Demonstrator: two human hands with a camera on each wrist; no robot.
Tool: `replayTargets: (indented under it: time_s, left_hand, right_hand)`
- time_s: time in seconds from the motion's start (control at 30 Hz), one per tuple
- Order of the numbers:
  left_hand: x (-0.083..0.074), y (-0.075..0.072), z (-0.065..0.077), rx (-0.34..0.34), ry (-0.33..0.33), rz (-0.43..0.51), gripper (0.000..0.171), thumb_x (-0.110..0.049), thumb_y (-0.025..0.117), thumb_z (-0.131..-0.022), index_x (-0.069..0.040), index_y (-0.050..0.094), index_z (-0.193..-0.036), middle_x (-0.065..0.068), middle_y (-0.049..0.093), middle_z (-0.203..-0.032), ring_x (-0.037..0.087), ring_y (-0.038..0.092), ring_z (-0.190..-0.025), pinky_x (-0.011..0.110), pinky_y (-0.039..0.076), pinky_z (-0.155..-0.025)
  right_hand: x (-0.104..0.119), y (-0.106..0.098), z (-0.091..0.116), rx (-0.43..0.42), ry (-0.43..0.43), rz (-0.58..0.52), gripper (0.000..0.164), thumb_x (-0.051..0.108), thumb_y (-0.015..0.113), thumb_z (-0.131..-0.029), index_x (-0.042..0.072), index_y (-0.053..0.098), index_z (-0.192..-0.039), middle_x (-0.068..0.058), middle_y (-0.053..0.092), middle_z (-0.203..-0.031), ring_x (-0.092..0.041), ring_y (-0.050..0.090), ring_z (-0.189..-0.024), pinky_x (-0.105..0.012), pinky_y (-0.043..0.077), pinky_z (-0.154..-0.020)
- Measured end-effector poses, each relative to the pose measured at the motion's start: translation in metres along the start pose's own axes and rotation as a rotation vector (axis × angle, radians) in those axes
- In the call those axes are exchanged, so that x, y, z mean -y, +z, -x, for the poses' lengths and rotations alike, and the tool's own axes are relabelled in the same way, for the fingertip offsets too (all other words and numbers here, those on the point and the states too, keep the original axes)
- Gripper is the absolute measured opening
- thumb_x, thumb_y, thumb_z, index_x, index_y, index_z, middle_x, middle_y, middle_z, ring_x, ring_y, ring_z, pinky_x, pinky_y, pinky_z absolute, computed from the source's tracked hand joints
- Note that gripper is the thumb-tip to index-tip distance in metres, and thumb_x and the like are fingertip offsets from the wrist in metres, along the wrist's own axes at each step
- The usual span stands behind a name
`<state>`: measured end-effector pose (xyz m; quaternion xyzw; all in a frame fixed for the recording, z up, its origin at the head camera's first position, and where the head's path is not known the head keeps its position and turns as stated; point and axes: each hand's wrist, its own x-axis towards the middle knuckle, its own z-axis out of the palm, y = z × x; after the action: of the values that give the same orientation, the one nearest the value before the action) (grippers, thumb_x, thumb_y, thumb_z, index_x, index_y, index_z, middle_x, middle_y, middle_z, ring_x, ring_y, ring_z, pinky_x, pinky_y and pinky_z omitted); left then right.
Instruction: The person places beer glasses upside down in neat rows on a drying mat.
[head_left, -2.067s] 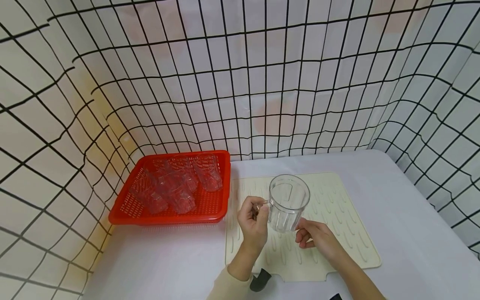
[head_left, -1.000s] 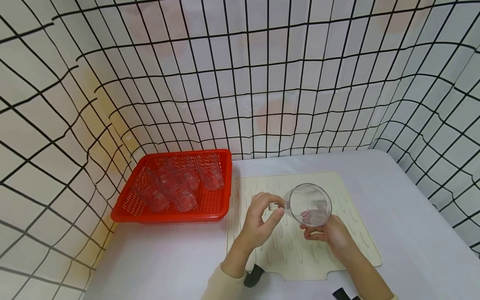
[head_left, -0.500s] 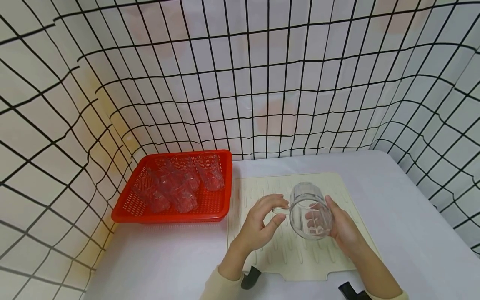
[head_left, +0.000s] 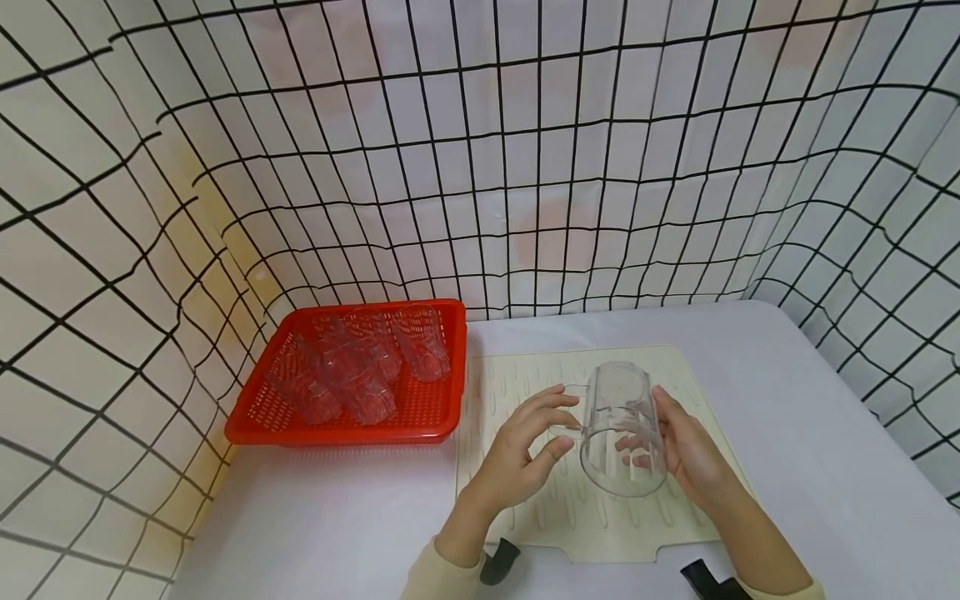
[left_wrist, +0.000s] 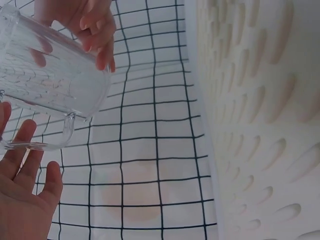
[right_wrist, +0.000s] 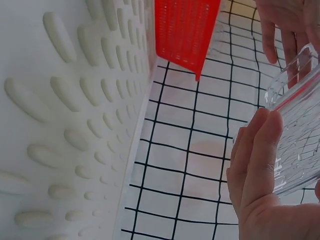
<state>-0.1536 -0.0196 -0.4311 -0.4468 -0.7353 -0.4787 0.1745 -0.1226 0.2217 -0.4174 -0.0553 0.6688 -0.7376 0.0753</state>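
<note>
Here's the right hand [head_left: 697, 462], wrapped round the body of a clear mug [head_left: 613, 412], holding it aloft over the cream ridged draining mat [head_left: 555, 525], mouth tilted down. And the left hand [head_left: 513, 458], fingers loosely spread and the grasp wide, is right at the handle, though whether they touch is hard to tell! Off to the left, a red plastic basket [head_left: 341, 435] holds several clear cups [head_left: 363, 375].

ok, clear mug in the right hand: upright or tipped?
Tipped: in the head view the clear mug has its open rim toward the wearer, base farther away. The right hand holds its side.
</note>
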Motion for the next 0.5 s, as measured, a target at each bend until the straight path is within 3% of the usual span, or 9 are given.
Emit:
replayTargets:
  time_s: [0.17, 0.4, 0.5]
  left_hand:
    - [-0.0003, 0.0014, 0.0018, 0.013, -0.008, -0.004, 0.016, -0.007, 0.063, -0.092, -0.012, 0.062, -0.108, 0.007, 0.057, -0.133, 0.026, 0.043, -0.134, 0.044, 0.036, -0.108]
    - [0.0009, 0.0029, 0.0038, 0.022, -0.025, -0.004, 0.014, -0.007, 0.062, -0.093, -0.012, 0.062, -0.107, 0.009, 0.055, -0.135, 0.027, 0.039, -0.137, 0.045, 0.035, -0.109]
    - [0.0006, 0.0035, 0.0048, 0.030, -0.029, -0.008, 0.013, -0.007, 0.062, -0.094, -0.012, 0.062, -0.106, 0.009, 0.055, -0.136, 0.026, 0.039, -0.137, 0.045, 0.035, -0.108]
  right_hand:
    - [-0.0015, -0.0022, -0.0007, 0.018, -0.019, 0.000, 0.049, 0.037, 0.024, -0.107, -0.003, 0.047, -0.124, -0.005, 0.069, -0.095, -0.018, 0.069, -0.081, -0.032, 0.057, -0.066]
    - [-0.0008, -0.0023, 0.0001, 0.040, -0.044, -0.040, 0.034, 0.033, 0.026, -0.108, 0.017, 0.054, -0.120, -0.001, 0.069, -0.100, -0.017, 0.070, -0.084, -0.032, 0.058, -0.066]
    - [0.0010, -0.0012, 0.0002, 0.008, -0.013, -0.047, 0.036, 0.033, 0.029, -0.107, 0.010, 0.052, -0.122, -0.001, 0.068, -0.103, -0.018, 0.070, -0.085, -0.033, 0.058, -0.067]
